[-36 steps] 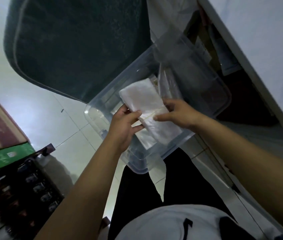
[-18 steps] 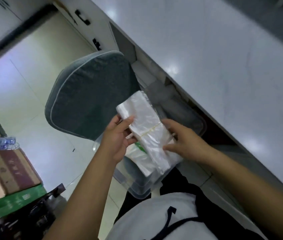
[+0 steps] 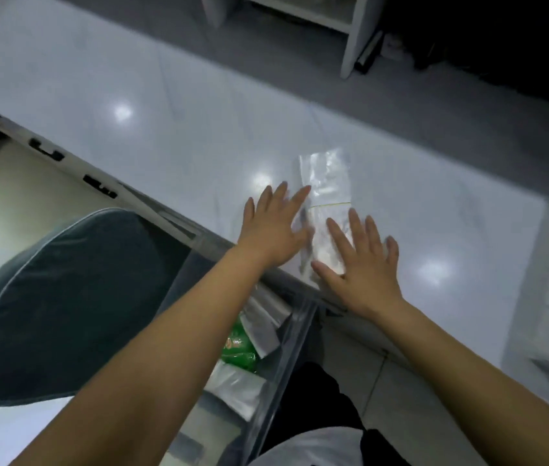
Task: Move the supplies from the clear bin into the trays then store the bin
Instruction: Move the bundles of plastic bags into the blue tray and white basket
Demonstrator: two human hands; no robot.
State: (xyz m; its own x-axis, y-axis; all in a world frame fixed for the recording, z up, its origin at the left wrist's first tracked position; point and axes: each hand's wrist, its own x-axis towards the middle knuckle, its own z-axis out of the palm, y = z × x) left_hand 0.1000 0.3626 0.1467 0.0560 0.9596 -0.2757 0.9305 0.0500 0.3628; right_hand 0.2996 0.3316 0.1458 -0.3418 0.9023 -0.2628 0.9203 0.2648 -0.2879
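— While the dark grey chair cushion point(image 3: 64, 307) fills the left side, what sits beside it?

— A clear bin point(image 3: 286, 358), below the edge of the white surface point(image 3: 165, 105), with a green packet point(image 3: 237, 348) and some clear plastic bags point(image 3: 236, 388) inside.

— And the hands?

— Both are flat with fingers spread. The left hand point(image 3: 271, 227) lies on the surface, its fingertips at the left edge of a bundle of clear plastic bags point(image 3: 328, 200) bound by a yellow rubber band point(image 3: 331, 205). The right hand point(image 3: 363, 264) presses on the bundle's near end.

— Where is the bundle?

— On the surface, near its front edge, outside the bin.
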